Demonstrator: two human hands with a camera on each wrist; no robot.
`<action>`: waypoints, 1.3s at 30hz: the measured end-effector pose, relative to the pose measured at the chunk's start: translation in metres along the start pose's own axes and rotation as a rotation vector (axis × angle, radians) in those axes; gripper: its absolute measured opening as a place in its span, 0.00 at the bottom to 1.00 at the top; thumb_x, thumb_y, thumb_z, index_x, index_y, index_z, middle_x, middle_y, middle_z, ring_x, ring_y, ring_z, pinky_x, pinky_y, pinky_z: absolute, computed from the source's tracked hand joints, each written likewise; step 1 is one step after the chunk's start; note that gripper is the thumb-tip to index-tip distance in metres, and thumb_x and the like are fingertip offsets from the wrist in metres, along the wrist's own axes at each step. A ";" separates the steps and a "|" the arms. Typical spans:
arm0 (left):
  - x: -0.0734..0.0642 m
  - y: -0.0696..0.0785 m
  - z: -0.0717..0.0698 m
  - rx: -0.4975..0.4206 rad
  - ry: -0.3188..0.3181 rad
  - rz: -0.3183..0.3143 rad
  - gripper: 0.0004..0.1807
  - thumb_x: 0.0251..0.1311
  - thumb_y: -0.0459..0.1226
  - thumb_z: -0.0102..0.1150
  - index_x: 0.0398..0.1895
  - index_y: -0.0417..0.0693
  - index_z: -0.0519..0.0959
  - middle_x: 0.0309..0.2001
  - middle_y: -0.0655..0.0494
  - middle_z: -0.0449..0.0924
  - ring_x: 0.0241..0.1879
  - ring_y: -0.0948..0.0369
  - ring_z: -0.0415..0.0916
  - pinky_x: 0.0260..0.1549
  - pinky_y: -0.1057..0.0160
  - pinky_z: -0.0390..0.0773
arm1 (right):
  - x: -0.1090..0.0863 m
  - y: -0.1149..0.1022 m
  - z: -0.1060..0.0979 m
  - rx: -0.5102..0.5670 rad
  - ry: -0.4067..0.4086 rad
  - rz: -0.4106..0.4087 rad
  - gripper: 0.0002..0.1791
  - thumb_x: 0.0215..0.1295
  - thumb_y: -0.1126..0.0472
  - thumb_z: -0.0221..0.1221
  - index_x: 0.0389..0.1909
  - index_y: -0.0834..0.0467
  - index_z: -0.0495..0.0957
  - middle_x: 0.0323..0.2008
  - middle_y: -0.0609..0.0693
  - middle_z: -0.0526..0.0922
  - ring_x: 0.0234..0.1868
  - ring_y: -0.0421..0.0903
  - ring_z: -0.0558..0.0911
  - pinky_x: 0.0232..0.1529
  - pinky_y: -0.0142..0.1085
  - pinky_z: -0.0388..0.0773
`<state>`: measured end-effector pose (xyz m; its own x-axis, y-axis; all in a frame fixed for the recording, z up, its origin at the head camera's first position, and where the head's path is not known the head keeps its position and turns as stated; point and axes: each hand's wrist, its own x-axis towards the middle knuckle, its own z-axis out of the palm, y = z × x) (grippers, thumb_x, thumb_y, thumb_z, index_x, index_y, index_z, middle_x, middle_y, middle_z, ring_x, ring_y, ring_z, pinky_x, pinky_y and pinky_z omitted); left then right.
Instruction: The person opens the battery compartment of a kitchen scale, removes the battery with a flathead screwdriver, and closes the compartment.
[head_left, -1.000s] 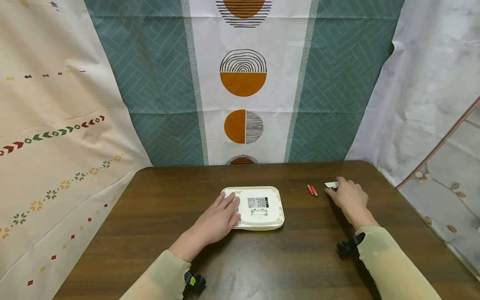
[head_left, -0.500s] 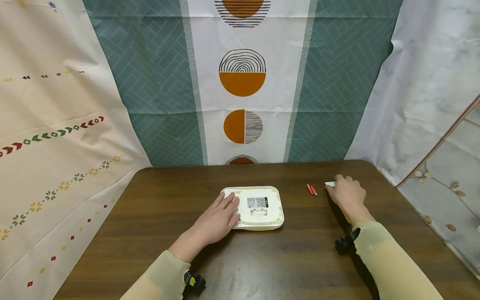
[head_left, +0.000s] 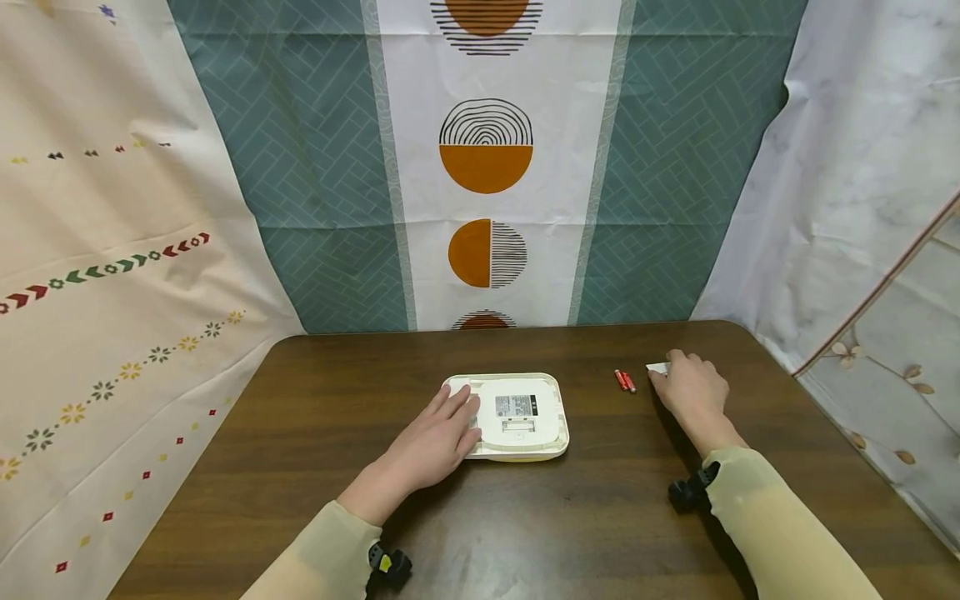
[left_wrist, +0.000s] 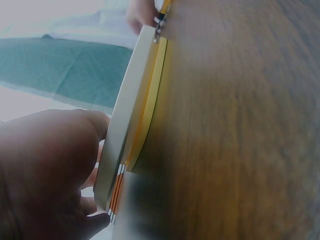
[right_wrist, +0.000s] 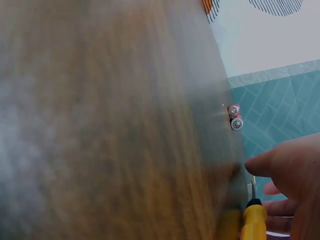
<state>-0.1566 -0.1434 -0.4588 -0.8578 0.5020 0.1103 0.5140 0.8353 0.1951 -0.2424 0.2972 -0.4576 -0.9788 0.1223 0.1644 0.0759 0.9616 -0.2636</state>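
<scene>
A flat cream-white device (head_left: 551,421) with rounded corners lies on the table, its labelled face up and a small battery slot (head_left: 518,426) bare. My left hand (head_left: 431,437) rests on its left side with fingers extended; the left wrist view shows the device's white edge (left_wrist: 120,120) beside the thumb. Over to the right, my right hand (head_left: 697,396) pinches a small white piece (head_left: 657,367), possibly a cover, partly hidden by the fingers. Below that hand in the right wrist view is a yellow-handled screwdriver (right_wrist: 254,222), apart from the fingertips.
Two red batteries (head_left: 625,381) lie side by side between the device and my right hand. A brown wooden table (head_left: 525,533) carries everything. Patterned cloths (head_left: 330,167) hang behind and along both sides.
My right hand has shifted slightly left, taking the white piece with it and covering the yellow handle that showed by the wrist. The left hand and device have stayed still.
</scene>
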 end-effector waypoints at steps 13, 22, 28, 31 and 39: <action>-0.001 0.001 -0.002 -0.003 0.016 0.026 0.32 0.87 0.47 0.51 0.83 0.37 0.68 0.84 0.39 0.62 0.86 0.39 0.51 0.84 0.44 0.54 | -0.016 -0.028 -0.015 0.071 0.107 -0.101 0.30 0.76 0.48 0.67 0.66 0.67 0.80 0.54 0.69 0.84 0.53 0.71 0.81 0.43 0.70 0.81; 0.000 0.000 0.000 0.011 0.001 0.007 0.33 0.88 0.50 0.49 0.85 0.40 0.67 0.85 0.42 0.61 0.87 0.41 0.50 0.84 0.45 0.53 | -0.032 -0.062 -0.009 0.072 0.110 -0.212 0.25 0.73 0.49 0.72 0.60 0.64 0.85 0.52 0.65 0.87 0.53 0.68 0.82 0.43 0.67 0.83; 0.000 0.000 0.000 0.008 0.006 0.013 0.33 0.88 0.50 0.49 0.85 0.40 0.67 0.85 0.41 0.61 0.86 0.40 0.50 0.84 0.45 0.53 | -0.038 -0.076 0.004 0.024 0.081 -0.295 0.26 0.70 0.50 0.75 0.58 0.64 0.86 0.52 0.64 0.87 0.53 0.68 0.82 0.52 0.66 0.80; 0.000 0.001 0.000 0.013 0.004 0.017 0.33 0.88 0.50 0.49 0.85 0.39 0.67 0.85 0.41 0.61 0.86 0.40 0.50 0.84 0.45 0.53 | -0.040 -0.080 0.009 -0.016 0.057 -0.310 0.28 0.70 0.48 0.75 0.60 0.64 0.86 0.54 0.64 0.88 0.58 0.69 0.82 0.61 0.69 0.75; 0.000 0.001 -0.001 0.012 -0.001 0.008 0.33 0.88 0.50 0.49 0.85 0.40 0.67 0.85 0.41 0.60 0.87 0.40 0.49 0.84 0.44 0.53 | -0.043 -0.082 0.008 -0.058 0.003 -0.329 0.30 0.72 0.42 0.73 0.61 0.62 0.87 0.56 0.63 0.88 0.64 0.68 0.80 0.70 0.70 0.68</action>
<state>-0.1558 -0.1430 -0.4579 -0.8539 0.5084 0.1112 0.5205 0.8342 0.1825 -0.2082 0.2107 -0.4506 -0.9521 -0.1967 0.2343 -0.2335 0.9621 -0.1411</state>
